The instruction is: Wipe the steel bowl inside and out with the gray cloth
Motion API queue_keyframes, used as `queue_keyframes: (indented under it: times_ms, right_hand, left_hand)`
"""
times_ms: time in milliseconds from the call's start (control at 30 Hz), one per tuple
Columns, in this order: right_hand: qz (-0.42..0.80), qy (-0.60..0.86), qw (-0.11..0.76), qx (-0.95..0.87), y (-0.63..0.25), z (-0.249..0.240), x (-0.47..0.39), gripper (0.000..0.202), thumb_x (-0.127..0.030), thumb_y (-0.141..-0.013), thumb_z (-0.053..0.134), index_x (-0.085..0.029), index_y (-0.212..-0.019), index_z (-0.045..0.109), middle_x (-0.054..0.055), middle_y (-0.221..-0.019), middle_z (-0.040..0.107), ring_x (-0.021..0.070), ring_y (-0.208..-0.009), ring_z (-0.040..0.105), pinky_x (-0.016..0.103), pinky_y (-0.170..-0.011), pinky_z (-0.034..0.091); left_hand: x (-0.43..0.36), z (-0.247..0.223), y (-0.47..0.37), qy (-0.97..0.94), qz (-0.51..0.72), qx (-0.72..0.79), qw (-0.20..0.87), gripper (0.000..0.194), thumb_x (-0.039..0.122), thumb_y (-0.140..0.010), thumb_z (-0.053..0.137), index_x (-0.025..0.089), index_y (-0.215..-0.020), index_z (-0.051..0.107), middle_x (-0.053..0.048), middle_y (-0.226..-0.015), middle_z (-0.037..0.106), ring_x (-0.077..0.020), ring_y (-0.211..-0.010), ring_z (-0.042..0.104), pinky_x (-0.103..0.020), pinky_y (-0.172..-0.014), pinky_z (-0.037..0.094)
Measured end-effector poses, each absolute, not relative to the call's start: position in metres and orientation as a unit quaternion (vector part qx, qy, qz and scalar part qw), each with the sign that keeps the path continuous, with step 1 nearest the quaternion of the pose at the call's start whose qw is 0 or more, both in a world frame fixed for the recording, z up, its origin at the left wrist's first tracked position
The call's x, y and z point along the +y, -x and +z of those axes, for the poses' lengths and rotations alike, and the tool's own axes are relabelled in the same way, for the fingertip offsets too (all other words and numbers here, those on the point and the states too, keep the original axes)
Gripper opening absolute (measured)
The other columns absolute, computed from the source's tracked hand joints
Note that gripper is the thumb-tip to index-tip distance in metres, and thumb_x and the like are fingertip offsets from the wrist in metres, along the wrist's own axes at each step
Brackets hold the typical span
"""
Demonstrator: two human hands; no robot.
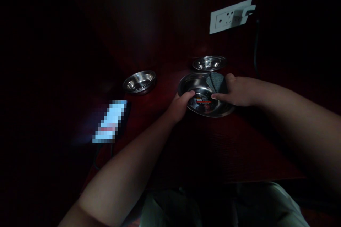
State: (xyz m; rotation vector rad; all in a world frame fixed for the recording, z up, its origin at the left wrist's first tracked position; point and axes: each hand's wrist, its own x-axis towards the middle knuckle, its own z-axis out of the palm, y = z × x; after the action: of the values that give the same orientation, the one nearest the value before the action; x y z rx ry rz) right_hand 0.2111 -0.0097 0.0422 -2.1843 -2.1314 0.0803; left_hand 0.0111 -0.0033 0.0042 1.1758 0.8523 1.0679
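Note:
My left hand [182,105] grips the near left rim of a shiny metal bowl [196,84], its thumb laid over the inside. The bowl is tilted towards me and has a small label [203,100] in its bottom. In my right hand [236,90] is a grey-green cloth [216,82], pressed against the bowl's right inner wall and rim. The fingers behind the cloth are hidden. Just behind the held bowl stands another metal bowl [209,63]. Farther left are metal bowls, seemingly stacked [140,81].
The dark red table [202,149] has its front edge close to my legs. A lit, pixelated screen [110,122] lies at the left with a cable by it. On the back wall is a white socket plate [223,20] with a plug and a hanging cord [256,48].

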Motion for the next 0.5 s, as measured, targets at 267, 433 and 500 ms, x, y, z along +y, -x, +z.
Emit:
queue_keyframes:
  times_ms: [267,433,500]
  right_hand:
    - [0.033,0.709,0.050,-0.703,-0.2110,0.0424,-0.0095,0.086,-0.072,-0.068,0.050,-0.004,-0.121,0.049,0.024,-0.104,0.064,0.0374,-0.092,0.062,0.045,-0.075,0.048]
    - [0.037,0.707,0.055,-0.704,-0.2117,0.0421,-0.0088,0.084,-0.071,-0.068,0.052,-0.006,-0.121,0.049,0.023,-0.102,0.065,0.0377,-0.091,0.062,0.046,-0.074,0.048]
    - [0.036,0.705,0.052,-0.706,-0.2123,0.0419,-0.0087,0.084,-0.072,-0.068,0.051,-0.006,-0.120,0.049,0.023,-0.103,0.065,0.0371,-0.090,0.062,0.045,-0.073,0.048]
  left_hand:
    - [-0.0044,0.0049,-0.0111,-0.509,0.463,0.377,0.619,0.043,0.035,-0.069,0.064,0.015,-0.107,0.060,-0.010,-0.101,0.069,-0.0267,-0.103,0.060,-0.038,-0.087,0.046]
    - [-0.0052,0.0062,-0.0107,-0.509,0.461,0.376,0.623,0.044,0.036,-0.069,0.063,0.015,-0.108,0.060,-0.010,-0.098,0.069,-0.0269,-0.101,0.061,-0.039,-0.087,0.046]
    - [-0.0050,0.0064,-0.0104,-0.513,0.460,0.378,0.618,0.044,0.036,-0.069,0.064,0.015,-0.107,0.060,-0.010,-0.097,0.069,-0.0274,-0.102,0.060,-0.039,-0.087,0.046]
